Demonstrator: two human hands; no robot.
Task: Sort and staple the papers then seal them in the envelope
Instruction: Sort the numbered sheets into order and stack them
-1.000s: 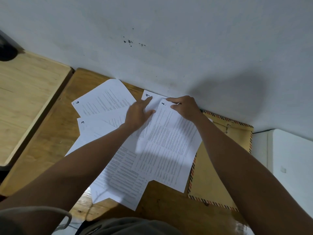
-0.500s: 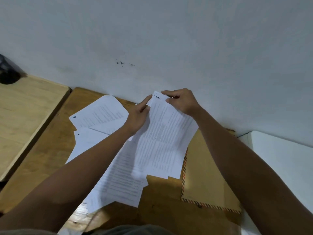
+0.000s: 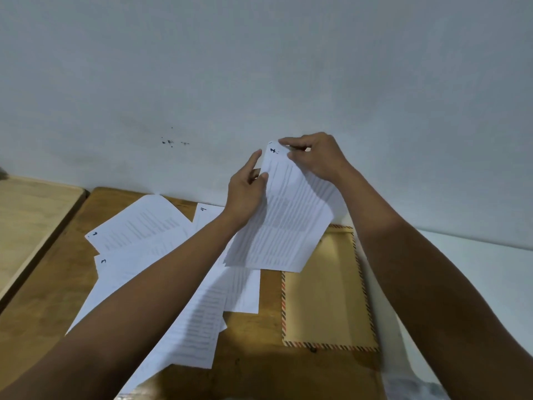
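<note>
A printed white sheet (image 3: 285, 223) with a handwritten number at its top corner is lifted off the desk, tilted toward the wall. My right hand (image 3: 317, 157) pinches its top edge and my left hand (image 3: 245, 189) grips its left edge. Below, several more numbered sheets (image 3: 144, 226) lie spread and overlapping on the brown wooden desk (image 3: 253, 336). A brown envelope (image 3: 326, 298) with a red-and-black striped border lies flat at the right, partly under the lifted sheet and my right forearm. No stapler is in view.
A white wall (image 3: 259, 82) rises right behind the desk. A lighter wooden tabletop (image 3: 28, 220) adjoins on the left. A white surface (image 3: 476, 269) stands to the right of the envelope.
Both hands have raised the top sheet from the pile on the desk up toward the wall. A sheet marked 4 underneath is uncovered. The view has tilted upward.
</note>
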